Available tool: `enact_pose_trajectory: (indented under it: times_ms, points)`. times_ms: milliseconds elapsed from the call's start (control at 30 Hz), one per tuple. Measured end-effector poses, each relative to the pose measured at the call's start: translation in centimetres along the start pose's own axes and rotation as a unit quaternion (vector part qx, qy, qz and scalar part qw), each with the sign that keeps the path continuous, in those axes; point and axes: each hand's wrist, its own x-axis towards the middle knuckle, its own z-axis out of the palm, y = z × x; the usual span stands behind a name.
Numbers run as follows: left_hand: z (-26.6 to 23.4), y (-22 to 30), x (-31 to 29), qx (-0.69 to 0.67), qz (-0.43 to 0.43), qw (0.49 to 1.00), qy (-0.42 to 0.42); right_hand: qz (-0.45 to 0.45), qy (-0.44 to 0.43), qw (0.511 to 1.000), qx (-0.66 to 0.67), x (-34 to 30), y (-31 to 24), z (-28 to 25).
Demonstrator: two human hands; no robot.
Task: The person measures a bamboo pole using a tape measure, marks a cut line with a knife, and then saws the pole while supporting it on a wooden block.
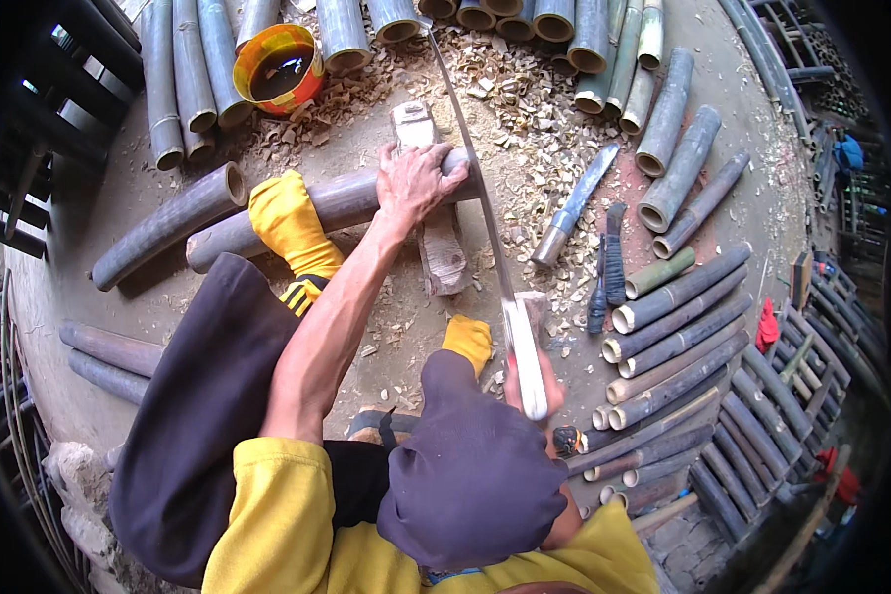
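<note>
So we've got our left hand (413, 186) clamped over the dark bamboo pole (351, 201), which lies across a wooden block (443, 252), a yellow-socked foot (292, 223) against it too. Our right hand (548, 388), partly hidden, is wrapped round the saw's white handle (526, 361), blade crossing near the pole's right end.

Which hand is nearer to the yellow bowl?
Left. The left hand, on the bamboo, is below-right of the bowl; the right hand, gripping the saw, is farther that way.
</note>
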Motion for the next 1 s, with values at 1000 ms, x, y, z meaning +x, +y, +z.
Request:
enact_pose_trajectory:
  times_ms: [1000]
  points:
    - [-0.1,0.6,1.1,0.041,0.042,0.997,-0.051,0.035,0.015,0.995,0.088,3.7,0.3,3.5]
